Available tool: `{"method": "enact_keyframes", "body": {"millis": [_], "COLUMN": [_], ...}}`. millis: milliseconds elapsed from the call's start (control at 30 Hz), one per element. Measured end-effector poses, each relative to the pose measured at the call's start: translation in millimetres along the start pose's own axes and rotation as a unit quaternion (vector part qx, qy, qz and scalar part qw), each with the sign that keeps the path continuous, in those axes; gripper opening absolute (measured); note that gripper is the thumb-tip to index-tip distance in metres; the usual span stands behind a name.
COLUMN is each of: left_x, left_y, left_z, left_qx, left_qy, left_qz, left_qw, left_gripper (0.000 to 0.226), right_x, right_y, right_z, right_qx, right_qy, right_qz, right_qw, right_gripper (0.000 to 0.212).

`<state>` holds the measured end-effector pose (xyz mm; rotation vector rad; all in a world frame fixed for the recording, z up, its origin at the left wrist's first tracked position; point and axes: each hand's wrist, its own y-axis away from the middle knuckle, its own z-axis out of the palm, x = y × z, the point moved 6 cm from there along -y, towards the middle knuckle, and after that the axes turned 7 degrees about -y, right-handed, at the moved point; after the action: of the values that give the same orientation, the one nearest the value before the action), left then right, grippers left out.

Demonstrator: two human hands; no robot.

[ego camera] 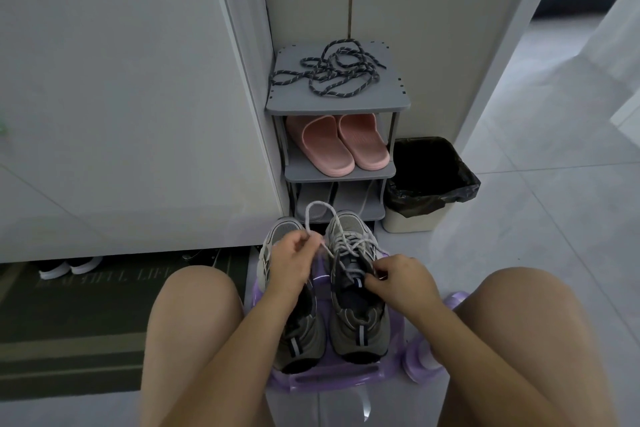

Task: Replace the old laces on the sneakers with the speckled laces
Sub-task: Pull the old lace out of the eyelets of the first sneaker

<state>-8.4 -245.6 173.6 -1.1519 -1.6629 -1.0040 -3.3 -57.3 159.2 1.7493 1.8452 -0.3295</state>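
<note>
The left hand (294, 260) pinches the white lace (348, 242) of the right sneaker (358, 326); the right hand (403, 282) grips its tongue (351, 276). Speckled laces (329, 71) lie atop the shelf (384, 102).

left sneaker (302, 340): eyelets hidden under left hand (292, 262) | old lace (350, 242): pinched end lost inside that hand | right hand (398, 281): fingertips hidden at right sneaker (356, 326) tongue | mat (69, 322) lettering: blurred | stool (329, 383): mostly under both
</note>
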Motion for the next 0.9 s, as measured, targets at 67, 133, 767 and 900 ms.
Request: {"method": "enact_keyframes", "body": {"millis": [67,133,767,900], "left_x": [-4.6,-1.4,-6.4,-3.0], "left_y": [0.0,-1.9,-1.0,-0.4], "left_z": [-7.6,-7.3,17.5,11.6], "left_qx": [0.050,0.037,-0.093,-0.054], "left_qy": [0.099,0.050,-0.173,-0.146], "left_qz": [-0.044,-0.024,0.079,0.063], "left_qw": [0.993,0.998,0.977,0.986], "left_gripper": [0.017,0.015,0.015,0.022], "right_x": [1.1,1.6,1.2,-0.8], "right_y": [-0.1,0.1,-0.9,-0.5], "right_z": [0.3,0.3,1.0,0.9], "right_qx": [0.000,0.000,0.004,0.006], "right_qy": [-0.005,-0.007,0.004,0.009], "right_qz": [0.001,0.002,0.002,0.000], "right_qw": [1.000,1.000,1.000,1.000], "right_gripper": [0.027,0.026,0.032,0.041]}}
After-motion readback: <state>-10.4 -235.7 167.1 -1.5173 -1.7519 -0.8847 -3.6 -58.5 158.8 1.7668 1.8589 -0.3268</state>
